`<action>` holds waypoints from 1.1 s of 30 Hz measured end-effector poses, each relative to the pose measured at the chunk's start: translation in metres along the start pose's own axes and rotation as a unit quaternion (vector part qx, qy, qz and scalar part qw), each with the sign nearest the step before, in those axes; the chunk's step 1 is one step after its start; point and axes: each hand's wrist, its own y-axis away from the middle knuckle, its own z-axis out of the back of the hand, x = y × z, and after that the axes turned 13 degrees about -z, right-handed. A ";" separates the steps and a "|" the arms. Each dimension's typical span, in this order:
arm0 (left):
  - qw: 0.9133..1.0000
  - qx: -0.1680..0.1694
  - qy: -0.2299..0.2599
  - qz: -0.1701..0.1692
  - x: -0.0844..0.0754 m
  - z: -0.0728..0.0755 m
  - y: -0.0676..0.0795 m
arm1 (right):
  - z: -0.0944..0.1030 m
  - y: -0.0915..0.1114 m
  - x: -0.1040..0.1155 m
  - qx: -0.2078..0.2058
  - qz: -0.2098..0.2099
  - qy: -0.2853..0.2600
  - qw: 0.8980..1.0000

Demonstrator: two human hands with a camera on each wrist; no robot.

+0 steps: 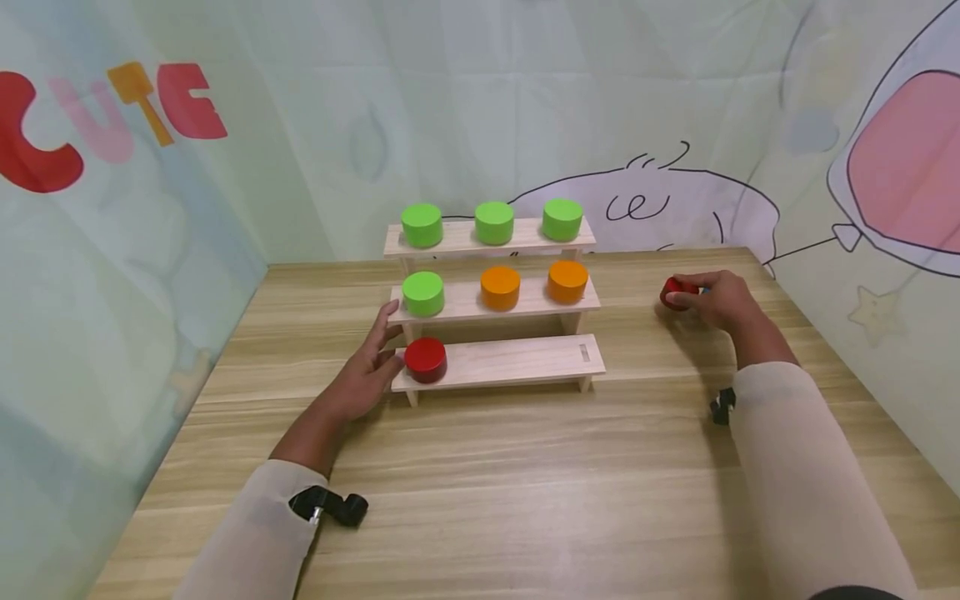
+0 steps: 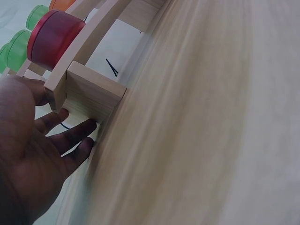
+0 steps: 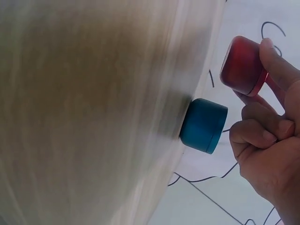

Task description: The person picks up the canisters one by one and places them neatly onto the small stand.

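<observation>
My right hand (image 1: 722,300) pinches a small red round tin (image 1: 677,294) between thumb and fingers, at the right of the table; the right wrist view has it raised off the tabletop. Close by that hand, a blue round tin (image 3: 204,125) stands on the table, mostly hidden in the head view. At the left end of a three-step wooden display rack (image 1: 517,364), my left hand (image 1: 363,377) has its fingers loosely extended, thumb at the bottom shelf's end. A second red tin (image 1: 426,361) sits on that shelf's left end.
Three green tins, one of them the middle one (image 1: 494,223), line the top shelf. The middle shelf carries a green tin (image 1: 423,294) and two orange tins (image 1: 500,288) (image 1: 567,282). A printed cloth backdrop (image 1: 450,100) hangs behind the wooden table (image 1: 510,483).
</observation>
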 end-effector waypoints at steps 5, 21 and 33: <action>1.000 0.002 0.002 0.003 0.000 0.000 0.000 | -0.001 0.005 0.002 -0.029 0.025 0.009 0.999; 1.000 -0.001 0.003 0.010 -0.002 0.000 -0.001 | -0.010 0.044 0.033 -0.104 0.052 -0.052 0.992; 1.000 -0.001 0.002 0.006 0.000 0.000 -0.001 | -0.015 0.092 0.073 -0.127 0.069 -0.121 0.982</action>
